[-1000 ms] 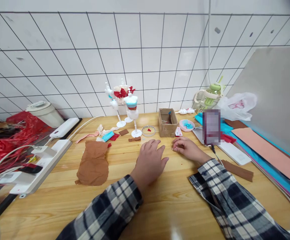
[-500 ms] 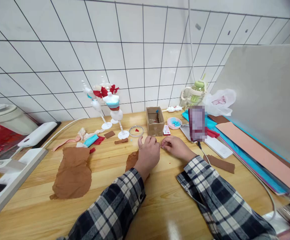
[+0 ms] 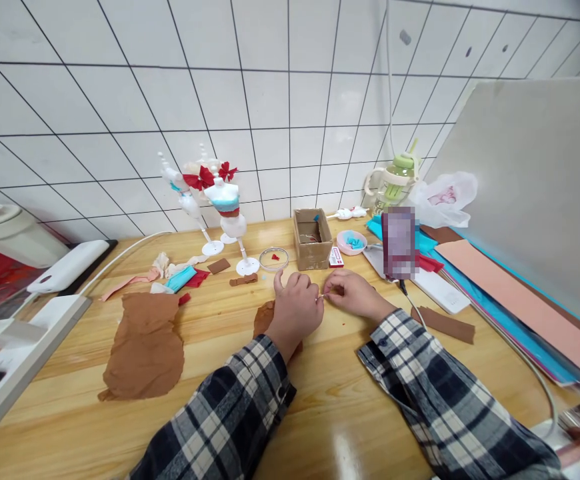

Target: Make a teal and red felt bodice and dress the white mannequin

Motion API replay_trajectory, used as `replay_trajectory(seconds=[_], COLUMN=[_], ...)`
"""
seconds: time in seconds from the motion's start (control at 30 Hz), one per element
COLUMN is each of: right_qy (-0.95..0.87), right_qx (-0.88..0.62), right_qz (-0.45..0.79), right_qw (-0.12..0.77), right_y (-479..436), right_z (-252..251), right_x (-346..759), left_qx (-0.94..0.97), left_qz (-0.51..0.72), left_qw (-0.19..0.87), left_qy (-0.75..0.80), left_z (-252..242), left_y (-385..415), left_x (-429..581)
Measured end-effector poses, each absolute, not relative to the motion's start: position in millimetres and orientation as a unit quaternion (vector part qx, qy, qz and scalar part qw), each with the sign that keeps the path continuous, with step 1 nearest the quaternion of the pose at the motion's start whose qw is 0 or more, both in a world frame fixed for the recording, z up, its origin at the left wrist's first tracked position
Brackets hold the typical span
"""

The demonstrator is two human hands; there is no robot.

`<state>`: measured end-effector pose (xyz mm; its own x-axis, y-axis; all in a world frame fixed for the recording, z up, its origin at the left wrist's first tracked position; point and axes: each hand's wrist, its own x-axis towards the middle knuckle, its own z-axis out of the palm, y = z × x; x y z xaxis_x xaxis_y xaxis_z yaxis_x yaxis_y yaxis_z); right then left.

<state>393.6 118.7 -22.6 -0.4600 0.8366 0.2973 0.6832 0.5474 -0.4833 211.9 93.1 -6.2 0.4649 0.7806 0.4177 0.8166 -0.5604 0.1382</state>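
Observation:
My left hand (image 3: 297, 310) is closed in a pinch above the table, partly over a crumpled brown piece (image 3: 264, 317). Close to its right, my right hand (image 3: 355, 295) also pinches, its fingertips facing the left ones. Something tiny and pale shows between the two hands, too small to make out. Just beyond them are an open cardboard box (image 3: 313, 256), a clear ring (image 3: 274, 259) with a red bit inside, and a small red-and-white box (image 3: 336, 257). A larger wrinkled brown sheet (image 3: 145, 347) lies to the left.
White mannequin stands (image 3: 235, 227) with coloured wraps and red bows stand by the tiled wall. A pink dish (image 3: 351, 243), a phone (image 3: 400, 242) and a green-lidded jug (image 3: 397, 180) are at right, near coloured sheets (image 3: 525, 293). A power strip (image 3: 30, 360) lies left.
The view has shifted slightly. My hands stay close together, and a pale bit now shows more clearly between the fingertips.

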Motion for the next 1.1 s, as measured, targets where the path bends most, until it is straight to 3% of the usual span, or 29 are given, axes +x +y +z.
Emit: replay_trajectory(seconds=[0.3, 0.47, 0.8, 0.97, 1.1], right_qy=[-0.875, -0.857, -0.735, -0.611, -0.681], right_qx=[-0.405, -0.414, -0.545, -0.627, -0.59], right_qz=[0.046, 0.021, 0.135, 0.134, 0.217], right_qw=[0.26, 0.306, 0.382, 0.465, 0.376], right_y=[105, 99, 104, 115, 116], right_z=[-2, 8, -5, -4, -7], right_x=[375, 377, 364, 390, 407], left_qx=[-0.824, -0.826, -0.854, -0.9, -0.898], left_qz=[-0.28, -0.316, -0.323, -0.338, -0.368], left_qw=[0.013, 0.003, 0.077, 0.089, -0.005], left_qy=[-0.492, -0.467, -0.4, -0.261, -0.24], left_z=[-9, -1, 1, -1, 11], left_y=[102, 100, 96, 64, 46], left_x=[204, 200, 204, 217, 219])
